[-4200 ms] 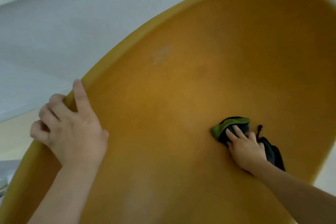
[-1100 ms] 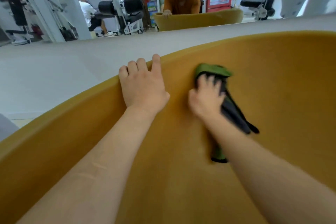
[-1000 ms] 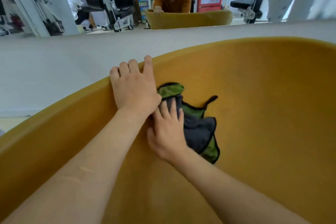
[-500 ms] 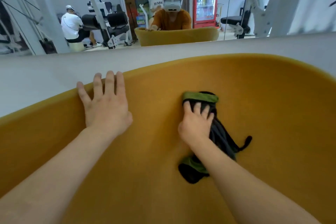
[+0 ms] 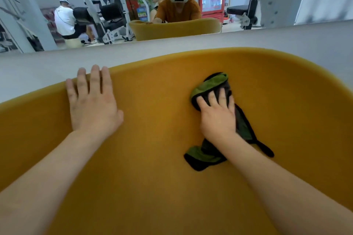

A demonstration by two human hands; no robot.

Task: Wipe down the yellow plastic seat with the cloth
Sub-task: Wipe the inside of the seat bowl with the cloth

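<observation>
Left hand (image 5: 91, 105) lies flat, fingers straight, at the seat (image 5: 162, 187) rim — likely bracing it. Right hand (image 5: 217, 118) presses the cloth (image 5: 210, 86) down with straight fingers, hands well apart.

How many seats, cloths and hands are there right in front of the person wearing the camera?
Yellow curved plastic seat: 1
Green and black fabric cloth: 1
Bare hands: 2, left hand flat near the seat's rim, right hand pressing the cloth
Total: 4
</observation>
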